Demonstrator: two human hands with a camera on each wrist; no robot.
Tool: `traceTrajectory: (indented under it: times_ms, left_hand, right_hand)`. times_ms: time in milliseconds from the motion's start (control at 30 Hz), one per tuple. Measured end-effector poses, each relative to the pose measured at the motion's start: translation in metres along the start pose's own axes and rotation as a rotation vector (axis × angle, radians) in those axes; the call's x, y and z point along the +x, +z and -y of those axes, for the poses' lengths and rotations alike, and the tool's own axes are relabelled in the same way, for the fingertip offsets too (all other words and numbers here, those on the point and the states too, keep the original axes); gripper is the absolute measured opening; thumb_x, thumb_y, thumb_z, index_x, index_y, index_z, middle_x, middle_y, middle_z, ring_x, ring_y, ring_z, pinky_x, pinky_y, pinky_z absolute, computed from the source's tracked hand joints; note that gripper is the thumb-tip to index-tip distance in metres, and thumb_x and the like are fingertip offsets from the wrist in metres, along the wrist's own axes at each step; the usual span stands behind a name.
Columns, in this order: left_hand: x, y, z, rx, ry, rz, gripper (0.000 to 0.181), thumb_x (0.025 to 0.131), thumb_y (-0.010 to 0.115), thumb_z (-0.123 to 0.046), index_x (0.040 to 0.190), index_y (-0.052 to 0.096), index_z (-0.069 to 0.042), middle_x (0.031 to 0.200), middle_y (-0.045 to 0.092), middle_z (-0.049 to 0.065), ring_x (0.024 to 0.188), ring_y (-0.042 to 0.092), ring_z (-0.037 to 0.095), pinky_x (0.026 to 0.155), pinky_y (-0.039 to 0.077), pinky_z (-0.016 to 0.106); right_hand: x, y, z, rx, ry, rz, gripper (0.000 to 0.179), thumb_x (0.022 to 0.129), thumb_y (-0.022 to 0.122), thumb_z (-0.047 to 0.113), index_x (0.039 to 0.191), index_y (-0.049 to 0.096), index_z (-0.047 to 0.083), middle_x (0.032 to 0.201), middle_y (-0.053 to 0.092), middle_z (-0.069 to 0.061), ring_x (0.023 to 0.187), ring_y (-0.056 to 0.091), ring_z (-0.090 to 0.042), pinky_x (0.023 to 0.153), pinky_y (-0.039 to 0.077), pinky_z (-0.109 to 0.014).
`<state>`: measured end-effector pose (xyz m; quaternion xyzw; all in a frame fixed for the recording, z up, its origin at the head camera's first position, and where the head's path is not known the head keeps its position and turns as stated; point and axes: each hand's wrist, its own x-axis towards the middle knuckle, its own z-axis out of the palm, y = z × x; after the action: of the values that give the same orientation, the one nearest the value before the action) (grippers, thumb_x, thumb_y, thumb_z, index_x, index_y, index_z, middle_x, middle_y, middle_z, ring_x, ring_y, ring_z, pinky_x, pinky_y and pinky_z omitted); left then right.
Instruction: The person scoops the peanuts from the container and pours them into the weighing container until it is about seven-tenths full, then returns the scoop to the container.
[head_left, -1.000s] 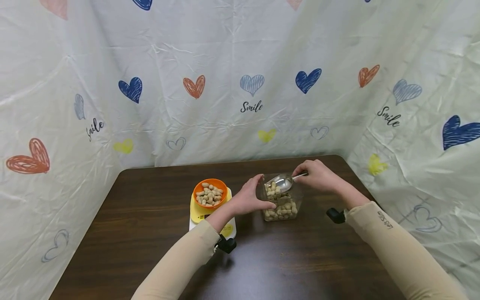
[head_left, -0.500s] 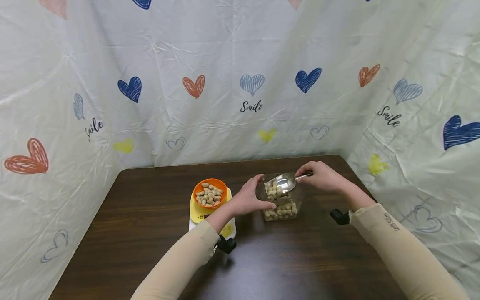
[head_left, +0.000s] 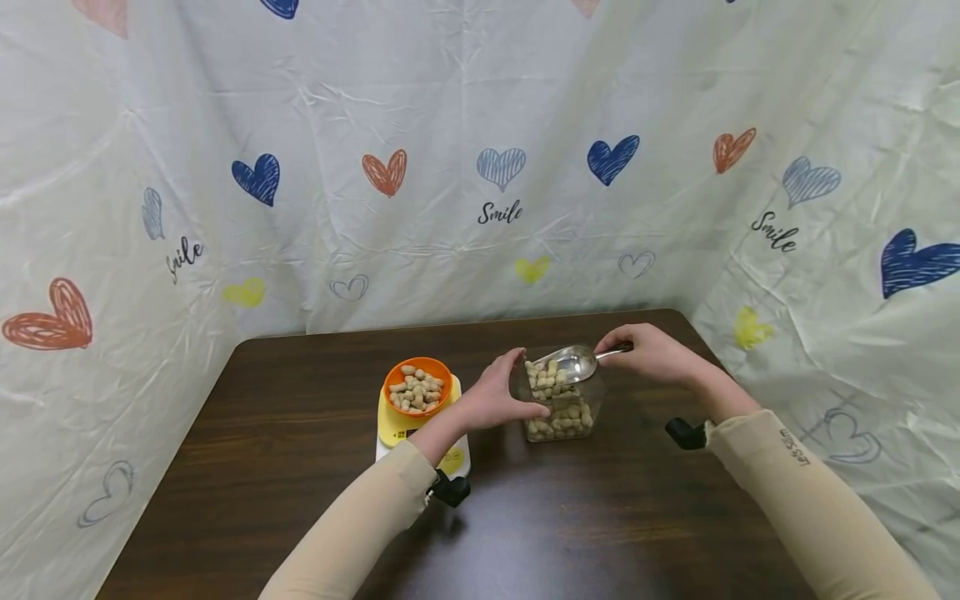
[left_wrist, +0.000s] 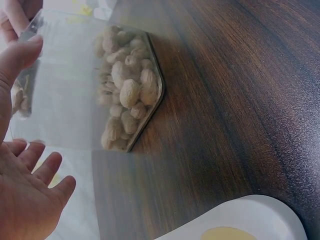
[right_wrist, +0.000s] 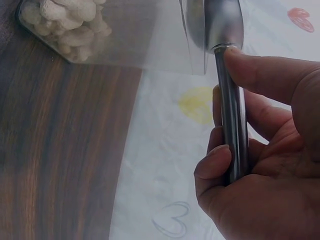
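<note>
In the head view, my left hand (head_left: 498, 398) holds a clear plastic box (head_left: 596, 400) from its left side, thumb at the front and fingers toward the back. Unshelled peanuts (left_wrist: 127, 90) fill the lower part of the box. My right hand (head_left: 652, 357) grips the handle of a metal scoop (head_left: 579, 365). In the right wrist view, fingers curl round the handle and the thumb lies near the scoop's neck. The scoop's bowl is at the box's upper opening, with several peanuts at its front end.
Left of the box, an orange bowl (head_left: 387, 390) of peanuts stands on a yellow and white kitchen scale (head_left: 395, 429). The left forearm passes over part of the scale. Dark wooden table (head_left: 300, 467); a white curtain (head_left: 435, 275) with printed hearts hangs behind it.
My right hand has shifted slightly to the right, drawing the scoop rightward and a little upward in the box's opening. The left hand keeps its place on the box.
</note>
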<state>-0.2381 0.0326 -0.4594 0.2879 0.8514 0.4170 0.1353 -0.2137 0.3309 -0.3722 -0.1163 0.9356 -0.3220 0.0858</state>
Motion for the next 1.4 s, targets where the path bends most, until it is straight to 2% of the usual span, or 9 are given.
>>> traceTrajectory:
  times_ms: [267,667,1000,1400]
  left_hand:
    - [-0.001,-0.002,0.001,-0.002,0.004,0.001,0.113,0.08,0.083,-0.054,0.164,0.018,-0.017,0.163,0.031,0.007,0.145,0.037,0.027,0.113,0.037,0.047]
    - [0.0,-0.001,0.001,0.015,0.011,-0.001,0.114,0.08,0.083,-0.055,0.164,0.018,-0.013,0.161,0.033,0.007,0.143,0.038,0.024,0.113,0.037,0.045]
    - [0.0,0.001,0.0,-0.002,0.002,0.013,0.112,0.081,0.082,-0.055,0.164,0.017,-0.018,0.162,0.032,0.005,0.145,0.036,0.023,0.114,0.036,0.046]
    - [-0.008,-0.004,-0.006,-0.01,0.009,0.008,0.123,0.08,0.084,-0.054,0.166,0.002,-0.023,0.168,0.021,0.0,0.155,0.015,0.022,0.12,0.024,0.049]
  right_hand:
    - [0.0,-0.005,-0.001,-0.029,0.009,-0.019,0.027,0.099,0.07,0.033,0.117,0.074,0.013,0.12,0.068,-0.008,0.107,0.062,-0.027,0.086,0.05,-0.046]
    - [-0.008,-0.015,-0.004,-0.041,-0.008,-0.049,0.027,0.099,0.07,0.035,0.115,0.075,0.014,0.119,0.069,-0.006,0.099,0.06,-0.023,0.082,0.048,-0.042]
    - [-0.013,-0.014,-0.01,-0.016,0.0,-0.049,0.031,0.1,0.068,0.037,0.118,0.074,0.012,0.121,0.068,-0.007,0.104,0.062,-0.026,0.086,0.049,-0.045]
    - [-0.013,-0.015,-0.008,0.003,-0.006,-0.061,0.032,0.1,0.068,0.036,0.12,0.073,0.011,0.123,0.067,-0.009,0.107,0.062,-0.026,0.087,0.049,-0.045]
